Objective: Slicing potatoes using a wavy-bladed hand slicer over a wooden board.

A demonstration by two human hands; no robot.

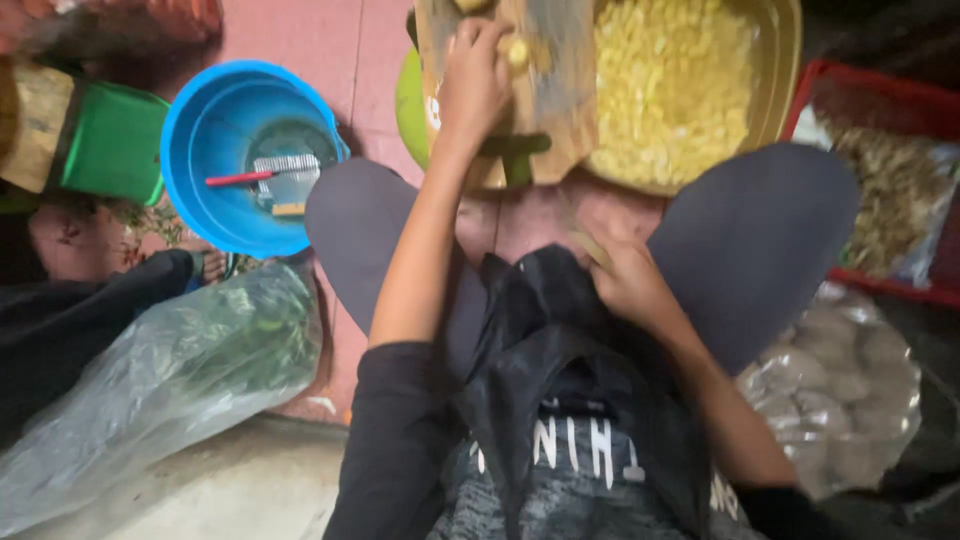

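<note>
My left hand [472, 85] pinches a yellow piece [517, 50] on the board [560, 100]; my right hand's [625, 280] grip is unclear, so the piece could slip off the board's edge.

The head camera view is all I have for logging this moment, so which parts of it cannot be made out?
- Left hand on the wooden chopping board: motion blur hides its grip.
- Right hand: fingertips buried in the black plastic bag, contents unseen.
- Round yellow basin of pale cut pieces: top edge cuts it off.
- Red crate: right edge cuts it.
- Blue plastic bucket: tool inside too small to identify.
</note>
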